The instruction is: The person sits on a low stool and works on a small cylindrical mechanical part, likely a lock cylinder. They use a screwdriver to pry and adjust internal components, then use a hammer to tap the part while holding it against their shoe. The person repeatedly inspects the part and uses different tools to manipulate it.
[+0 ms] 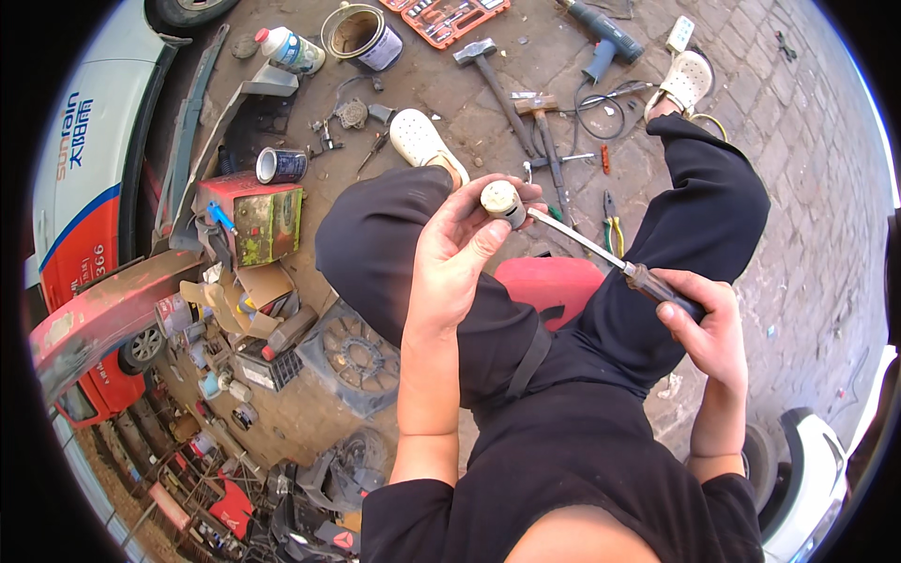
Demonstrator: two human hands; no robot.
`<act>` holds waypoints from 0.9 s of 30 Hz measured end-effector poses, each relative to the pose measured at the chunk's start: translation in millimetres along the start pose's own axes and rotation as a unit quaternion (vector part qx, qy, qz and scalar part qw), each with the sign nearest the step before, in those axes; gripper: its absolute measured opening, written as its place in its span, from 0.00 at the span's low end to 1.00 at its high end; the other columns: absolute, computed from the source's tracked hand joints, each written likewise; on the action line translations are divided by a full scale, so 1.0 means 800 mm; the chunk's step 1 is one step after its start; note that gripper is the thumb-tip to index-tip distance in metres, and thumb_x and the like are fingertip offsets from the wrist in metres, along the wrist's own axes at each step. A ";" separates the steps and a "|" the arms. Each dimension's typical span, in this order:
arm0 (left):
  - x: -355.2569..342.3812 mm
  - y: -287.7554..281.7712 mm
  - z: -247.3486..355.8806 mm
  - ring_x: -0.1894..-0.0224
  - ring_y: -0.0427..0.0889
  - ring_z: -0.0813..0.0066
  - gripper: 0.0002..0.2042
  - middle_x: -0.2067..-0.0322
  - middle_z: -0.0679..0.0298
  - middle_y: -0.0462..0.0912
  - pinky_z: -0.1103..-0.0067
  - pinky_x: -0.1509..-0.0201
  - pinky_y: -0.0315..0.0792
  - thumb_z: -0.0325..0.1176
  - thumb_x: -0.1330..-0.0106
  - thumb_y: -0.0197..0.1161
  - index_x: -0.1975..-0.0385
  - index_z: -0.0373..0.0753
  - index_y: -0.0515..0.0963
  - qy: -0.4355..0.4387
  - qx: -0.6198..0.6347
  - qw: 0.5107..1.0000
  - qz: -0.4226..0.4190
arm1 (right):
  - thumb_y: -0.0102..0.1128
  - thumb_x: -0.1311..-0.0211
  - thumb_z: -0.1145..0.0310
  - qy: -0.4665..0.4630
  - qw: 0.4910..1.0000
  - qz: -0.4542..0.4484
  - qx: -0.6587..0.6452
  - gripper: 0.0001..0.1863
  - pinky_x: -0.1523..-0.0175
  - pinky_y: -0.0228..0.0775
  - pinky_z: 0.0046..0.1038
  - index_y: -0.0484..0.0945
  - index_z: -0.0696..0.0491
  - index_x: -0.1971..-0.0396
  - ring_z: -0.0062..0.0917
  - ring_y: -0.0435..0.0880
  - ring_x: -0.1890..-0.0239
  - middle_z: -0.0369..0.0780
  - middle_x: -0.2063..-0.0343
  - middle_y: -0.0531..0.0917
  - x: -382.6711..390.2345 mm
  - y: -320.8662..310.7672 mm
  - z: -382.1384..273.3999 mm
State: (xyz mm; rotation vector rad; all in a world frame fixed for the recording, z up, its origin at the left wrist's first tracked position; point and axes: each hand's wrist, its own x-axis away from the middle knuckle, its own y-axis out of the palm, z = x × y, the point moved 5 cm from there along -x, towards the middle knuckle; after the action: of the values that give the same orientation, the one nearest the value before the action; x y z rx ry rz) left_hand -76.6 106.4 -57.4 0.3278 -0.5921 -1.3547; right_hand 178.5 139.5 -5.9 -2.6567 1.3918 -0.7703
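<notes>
In my left hand [452,246] I hold a small cylindrical part [503,201], cream-coloured on its end and metallic grey on its side. My fingers and thumb close round it. My right hand [702,324] grips the dark handle of a screwdriver [587,246]. Its long metal shaft points up and left, and the tip meets or nearly meets the side of the cylindrical part; whether it touches I cannot tell. Both hands are above my lap, between my spread knees. Below them shows a red seat [549,286].
Hammers [488,83], pliers [613,223], a heat gun [605,42] and an orange socket set [446,17] lie on the paved ground ahead. A paint can [361,39], a bottle [289,51] and a red-green box [253,225] stand left. Vehicles flank both sides.
</notes>
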 end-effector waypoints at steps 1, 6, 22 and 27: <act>0.000 -0.001 -0.001 0.47 0.78 0.54 0.21 0.50 0.46 0.77 0.65 0.41 0.72 0.25 0.36 0.61 0.45 0.28 0.68 0.002 -0.017 1.000 -0.003 | 0.64 0.44 0.70 0.000 1.000 -0.002 0.002 0.16 0.60 0.72 0.21 0.79 0.63 0.58 0.21 0.83 0.69 0.44 0.71 0.85 -0.001 0.001 0.000; 0.003 -0.003 0.001 0.48 0.79 0.59 0.21 0.52 0.50 0.79 0.68 0.42 0.73 0.23 0.40 0.65 0.46 0.29 0.70 -0.003 -0.067 0.998 0.005 | 0.64 0.44 0.70 -0.012 1.000 -0.002 0.010 0.16 0.61 0.72 0.21 0.79 0.63 0.58 0.21 0.82 0.71 0.44 0.72 0.84 -0.002 0.000 -0.004; 0.004 0.003 0.012 0.78 0.68 0.87 0.13 0.74 0.69 0.71 0.88 0.77 0.63 0.32 0.37 0.65 0.62 0.34 0.69 -0.114 -0.132 0.981 -0.081 | 0.64 0.44 0.75 -0.042 0.996 -0.073 -0.010 0.13 0.64 0.72 0.23 0.75 0.61 0.60 0.23 0.82 0.72 0.41 0.75 0.82 -0.003 0.035 0.020; -0.001 0.001 0.026 0.77 0.70 0.84 0.21 0.74 0.70 0.73 0.86 0.72 0.66 0.46 0.41 0.69 0.62 0.35 0.70 0.049 -0.362 0.929 -0.065 | 0.61 0.42 0.75 -0.013 0.996 -0.090 -0.009 0.12 0.67 0.69 0.22 0.73 0.61 0.59 0.22 0.80 0.76 0.40 0.78 0.80 0.005 0.055 0.016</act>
State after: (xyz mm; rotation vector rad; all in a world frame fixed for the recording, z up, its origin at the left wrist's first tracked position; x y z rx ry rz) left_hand -87.7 109.9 -40.4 -0.1722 0.0415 -1.5756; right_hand 152.6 108.1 -26.8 -2.8236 1.1712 -0.7366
